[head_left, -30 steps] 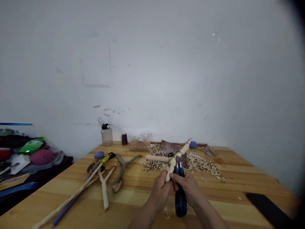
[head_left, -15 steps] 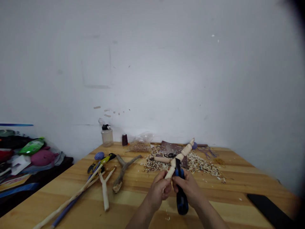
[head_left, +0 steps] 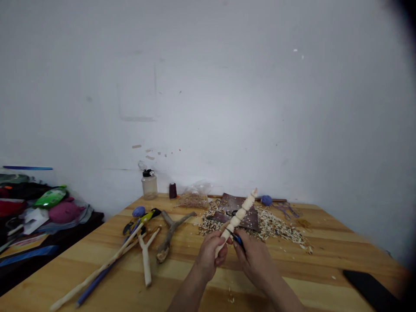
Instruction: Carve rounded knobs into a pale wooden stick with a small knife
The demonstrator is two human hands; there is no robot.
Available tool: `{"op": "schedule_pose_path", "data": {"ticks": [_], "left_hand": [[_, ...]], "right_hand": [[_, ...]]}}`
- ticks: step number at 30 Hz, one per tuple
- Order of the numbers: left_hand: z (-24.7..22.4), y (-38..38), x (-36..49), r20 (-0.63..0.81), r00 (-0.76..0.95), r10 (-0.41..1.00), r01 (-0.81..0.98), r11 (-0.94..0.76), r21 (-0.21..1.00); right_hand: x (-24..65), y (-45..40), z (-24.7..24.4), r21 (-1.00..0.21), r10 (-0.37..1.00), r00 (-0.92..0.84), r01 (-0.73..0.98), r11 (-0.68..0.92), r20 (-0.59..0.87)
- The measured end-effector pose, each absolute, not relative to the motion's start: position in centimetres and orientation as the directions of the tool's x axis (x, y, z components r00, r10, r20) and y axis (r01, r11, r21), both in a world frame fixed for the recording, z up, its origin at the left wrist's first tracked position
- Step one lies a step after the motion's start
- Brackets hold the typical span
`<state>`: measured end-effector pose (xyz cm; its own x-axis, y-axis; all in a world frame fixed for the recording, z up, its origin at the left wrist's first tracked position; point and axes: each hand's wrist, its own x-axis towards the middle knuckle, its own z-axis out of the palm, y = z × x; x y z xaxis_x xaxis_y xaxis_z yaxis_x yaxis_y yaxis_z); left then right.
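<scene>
My left hand is closed around the lower end of a pale, bark-free wooden stick. The stick slants up and away to the right, with notched rings cut along it and a narrow tip. My right hand grips a blue-and-black knife, most of its handle hidden by the fingers. Its dark blade lies against the stick just above my left hand, and both hands are close together over the table.
Wood shavings are heaped around a dark brown sheet behind my hands. To the left lie a forked branch, a peeled forked stick and a long pale stick. A bottle stands near the wall; a black flat object lies right.
The knife has turned from upright, with its long handle showing, to lying across the stick, handle inside my right hand. The stick tip has shifted slightly left. My view has turned slightly left.
</scene>
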<state>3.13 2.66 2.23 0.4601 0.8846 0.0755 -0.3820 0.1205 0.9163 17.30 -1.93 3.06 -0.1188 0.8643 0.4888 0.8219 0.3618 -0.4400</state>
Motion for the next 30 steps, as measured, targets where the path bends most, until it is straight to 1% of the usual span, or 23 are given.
{"op": "schedule_pose_path", "data": {"ticks": [5, 11, 12, 14, 16, 17, 19, 22, 25, 27, 30], "left_hand": [[2.1, 2.6, 3.2, 0.067, 0.457, 0.887, -0.338, 0.104, 0.935], [1.7, 2.8, 3.4, 0.106, 0.438, 0.893, -0.242, 0.004, 0.970], [1.6, 2.9, 3.4, 0.135, 0.426, 0.895, -0.201, -0.052, 0.978], [1.6, 2.8, 3.5, 0.243, 0.383, 0.891, -0.071, -0.233, 0.970], [1.6, 2.6, 3.4, 0.380, 0.336, 0.862, 0.097, -0.433, 0.896], [1.7, 2.5, 3.4, 0.432, 0.321, 0.843, 0.174, -0.501, 0.848], [1.7, 2.1, 3.3, 0.483, 0.312, 0.818, 0.283, -0.566, 0.775], [1.8, 1.7, 3.5, 0.474, 0.303, 0.826, 0.439, -0.563, 0.700], [1.8, 1.4, 3.9, 0.441, 0.256, 0.860, 0.606, -0.498, 0.620], [1.8, 1.2, 4.2, 0.428, 0.226, 0.875, 0.657, -0.462, 0.596], [1.7, 1.0, 4.5, 0.425, 0.184, 0.886, 0.681, -0.427, 0.595]], "right_hand": [[17.1, -2.0, 3.3, -0.357, 0.866, -0.131, 0.873, 0.331, 0.482], [17.1, -2.0, 3.3, -0.332, 0.880, -0.132, 0.892, 0.306, 0.456], [17.1, -2.0, 3.4, -0.328, 0.883, -0.126, 0.897, 0.297, 0.453], [17.2, -2.0, 3.4, -0.321, 0.889, -0.116, 0.905, 0.278, 0.442], [17.2, -1.9, 3.4, -0.321, 0.894, -0.104, 0.910, 0.263, 0.435], [17.2, -1.9, 3.4, -0.325, 0.895, -0.103, 0.909, 0.263, 0.435], [17.2, -1.9, 3.4, -0.334, 0.893, -0.104, 0.903, 0.269, 0.437], [17.2, -2.0, 3.4, -0.340, 0.896, -0.102, 0.902, 0.267, 0.433], [17.3, -2.0, 3.4, -0.302, 0.901, -0.112, 0.919, 0.255, 0.419], [17.3, -2.1, 3.5, -0.270, 0.906, -0.113, 0.933, 0.238, 0.408], [17.3, -2.0, 3.3, -0.252, 0.911, -0.103, 0.943, 0.217, 0.399]]}}
